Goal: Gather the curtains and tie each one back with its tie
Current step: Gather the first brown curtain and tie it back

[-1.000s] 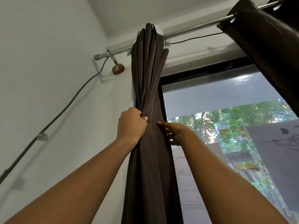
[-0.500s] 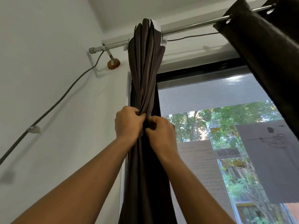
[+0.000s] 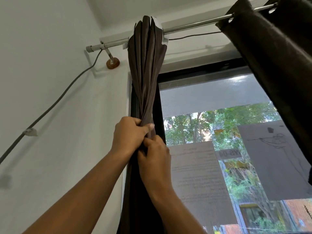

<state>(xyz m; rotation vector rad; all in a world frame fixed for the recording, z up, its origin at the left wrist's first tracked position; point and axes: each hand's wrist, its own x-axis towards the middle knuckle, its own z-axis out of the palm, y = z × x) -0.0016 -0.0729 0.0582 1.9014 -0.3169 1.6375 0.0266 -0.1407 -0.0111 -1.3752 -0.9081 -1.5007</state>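
A dark brown left curtain (image 3: 146,68) hangs bunched in tight folds from the metal rod (image 3: 194,24) at the window's left edge. My left hand (image 3: 129,134) is closed around the gathered folds, thumb across the front. Just below it, my right hand (image 3: 154,154) pinches the same bundle, touching the left hand. A second dark curtain (image 3: 276,61) hangs at the upper right, spread along the rod. No tie is visible.
A white wall (image 3: 50,81) with a grey cable (image 3: 55,103) clipped to it lies to the left. The rod bracket (image 3: 112,62) sits on the wall. The window (image 3: 211,132) with a mesh screen and papers stuck to it fills the right.
My right hand moved from the curtain's right edge onto the bundle, then slid just under my left hand. The folds are drawn tighter.
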